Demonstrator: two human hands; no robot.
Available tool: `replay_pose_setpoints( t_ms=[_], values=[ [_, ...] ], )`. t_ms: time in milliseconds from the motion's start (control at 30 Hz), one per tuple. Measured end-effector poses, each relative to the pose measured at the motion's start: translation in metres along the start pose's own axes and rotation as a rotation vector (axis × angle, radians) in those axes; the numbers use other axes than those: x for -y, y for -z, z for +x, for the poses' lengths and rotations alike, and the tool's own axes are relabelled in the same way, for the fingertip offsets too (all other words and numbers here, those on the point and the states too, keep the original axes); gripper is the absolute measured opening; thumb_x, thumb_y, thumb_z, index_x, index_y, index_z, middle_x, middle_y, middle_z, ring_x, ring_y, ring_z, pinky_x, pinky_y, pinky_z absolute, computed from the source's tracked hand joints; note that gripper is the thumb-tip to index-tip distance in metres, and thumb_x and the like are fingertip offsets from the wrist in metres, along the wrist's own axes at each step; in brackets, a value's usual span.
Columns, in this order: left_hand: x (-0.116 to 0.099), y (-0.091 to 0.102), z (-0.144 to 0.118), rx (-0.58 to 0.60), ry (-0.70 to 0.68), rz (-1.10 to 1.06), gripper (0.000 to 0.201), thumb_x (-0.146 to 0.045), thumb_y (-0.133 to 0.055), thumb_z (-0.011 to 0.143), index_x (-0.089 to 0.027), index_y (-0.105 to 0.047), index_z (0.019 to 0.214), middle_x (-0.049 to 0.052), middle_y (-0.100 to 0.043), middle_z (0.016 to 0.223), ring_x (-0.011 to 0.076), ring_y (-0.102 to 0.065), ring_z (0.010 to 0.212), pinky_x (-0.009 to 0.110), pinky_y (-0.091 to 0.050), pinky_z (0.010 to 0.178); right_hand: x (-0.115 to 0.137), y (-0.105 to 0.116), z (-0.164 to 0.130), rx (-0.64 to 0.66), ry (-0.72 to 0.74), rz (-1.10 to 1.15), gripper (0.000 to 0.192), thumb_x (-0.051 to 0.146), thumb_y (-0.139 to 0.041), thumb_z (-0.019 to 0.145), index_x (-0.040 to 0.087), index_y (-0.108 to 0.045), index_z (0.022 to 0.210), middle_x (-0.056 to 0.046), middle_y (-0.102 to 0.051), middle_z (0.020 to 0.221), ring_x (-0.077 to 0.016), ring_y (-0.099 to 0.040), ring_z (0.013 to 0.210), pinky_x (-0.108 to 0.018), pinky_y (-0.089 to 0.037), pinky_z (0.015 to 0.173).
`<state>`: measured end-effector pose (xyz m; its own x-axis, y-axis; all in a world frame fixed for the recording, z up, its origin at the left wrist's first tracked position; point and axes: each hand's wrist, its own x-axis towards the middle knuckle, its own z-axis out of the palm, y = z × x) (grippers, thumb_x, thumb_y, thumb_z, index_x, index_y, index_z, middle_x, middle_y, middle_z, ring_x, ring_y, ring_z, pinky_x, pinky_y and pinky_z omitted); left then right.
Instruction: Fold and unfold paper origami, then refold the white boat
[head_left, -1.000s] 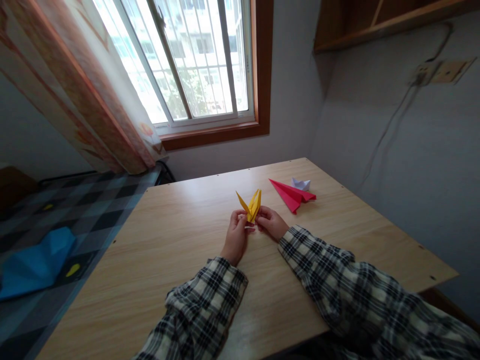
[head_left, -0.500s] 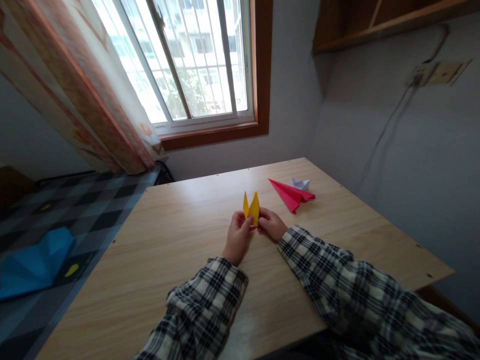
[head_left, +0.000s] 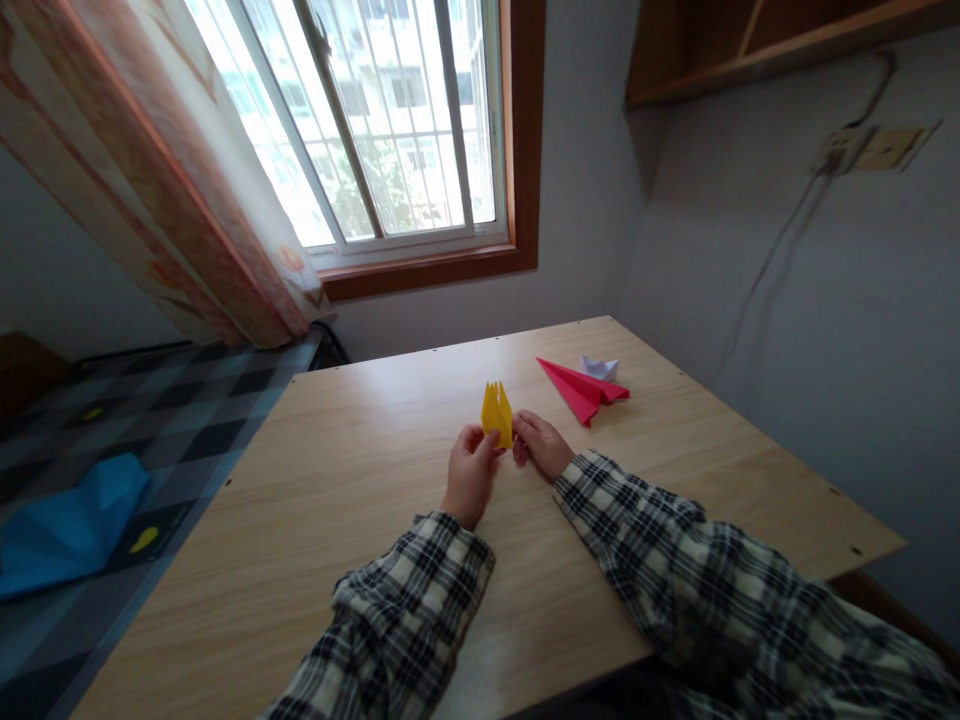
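Note:
A small yellow folded paper (head_left: 496, 415) stands upright over the middle of the table, with several narrow points at its top. My left hand (head_left: 470, 475) pinches its lower part, thumb on the near face. At the paper's right edge, the curled fingers of my right hand (head_left: 541, 446) press against it; their tips are partly hidden. Beyond my right hand, a red paper plane (head_left: 581, 388) lies on the table, nose toward the back left. Right behind it sits a white paper boat (head_left: 600, 368).
The wooden table (head_left: 360, 540) ends near the wall and window (head_left: 390, 120). To the left, a blue folded paper (head_left: 82, 515) rests on a checked cloth (head_left: 180, 400). A shelf (head_left: 787, 50) and a socket with a cable (head_left: 840, 150) are on the right wall.
The yellow paper's spread top points have come together and now stand side by side. It has shifted slightly left, and my right fingers have moved a little toward its edge.

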<state>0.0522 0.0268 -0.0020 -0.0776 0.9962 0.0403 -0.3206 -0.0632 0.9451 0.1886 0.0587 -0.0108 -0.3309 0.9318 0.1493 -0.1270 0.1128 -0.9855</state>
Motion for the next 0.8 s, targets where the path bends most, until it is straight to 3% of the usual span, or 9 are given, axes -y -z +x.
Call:
replay_pose_setpoints(
  t_ms=[133,233,333,467,800],
  values=[
    [-0.0002,-0.0007,-0.0001,-0.014,0.001,-0.024,0.028,-0.035,-0.075,0.073,-0.016,-0.059,0.086,0.002,-0.067,0.085,0.0146,-0.063,0.076,0.031,-0.050,0.075,0.0008,-0.0021,-0.0013,-0.034,0.005,0.015,0.046,0.051,-0.068,0.075,0.021,-0.051,0.106,0.000,-0.058,0.093,-0.0076,-0.054,0.057,-0.019,-0.045,0.043],
    [-0.0003,-0.0015,-0.0003,-0.006,-0.001,-0.059,0.029,-0.035,-0.077,0.071,-0.016,-0.059,0.086,0.002,-0.068,0.085,0.0156,-0.065,0.079,0.033,-0.050,0.080,0.0024,-0.0036,-0.0024,-0.059,0.005,-0.011,0.057,0.047,-0.074,0.071,0.023,-0.049,0.117,-0.004,-0.055,0.111,-0.0062,-0.053,0.059,-0.018,-0.045,0.042],
    [0.0002,-0.0014,0.0001,0.005,-0.014,-0.069,0.030,-0.036,-0.077,0.071,-0.016,-0.059,0.085,0.003,-0.069,0.086,0.0171,-0.066,0.081,0.035,-0.050,0.082,0.0046,-0.0035,-0.0027,-0.033,-0.017,-0.037,0.054,0.048,-0.070,0.075,0.019,-0.052,0.118,-0.005,-0.058,0.101,-0.0076,-0.054,0.059,-0.018,-0.044,0.042],
    [0.0009,0.0000,0.0009,-0.010,-0.072,-0.002,0.028,-0.036,-0.076,0.071,-0.017,-0.060,0.084,0.002,-0.068,0.084,0.0162,-0.064,0.079,0.032,-0.048,0.080,0.0059,-0.0021,-0.0022,-0.005,0.006,-0.094,0.047,0.052,-0.066,0.078,0.015,-0.060,0.107,-0.002,-0.059,0.080,-0.0097,-0.054,0.058,-0.019,-0.044,0.043],
    [-0.0043,-0.0007,-0.0008,-0.076,-0.124,0.132,0.025,-0.036,-0.075,0.071,-0.017,-0.062,0.081,0.001,-0.066,0.080,0.0166,-0.061,0.077,0.030,-0.046,0.077,-0.0012,-0.0010,-0.0001,-0.095,0.025,-0.064,0.041,0.051,-0.071,0.073,0.020,-0.051,0.088,0.005,-0.054,0.069,-0.0079,-0.051,0.050,-0.019,-0.040,0.042]
  ],
)
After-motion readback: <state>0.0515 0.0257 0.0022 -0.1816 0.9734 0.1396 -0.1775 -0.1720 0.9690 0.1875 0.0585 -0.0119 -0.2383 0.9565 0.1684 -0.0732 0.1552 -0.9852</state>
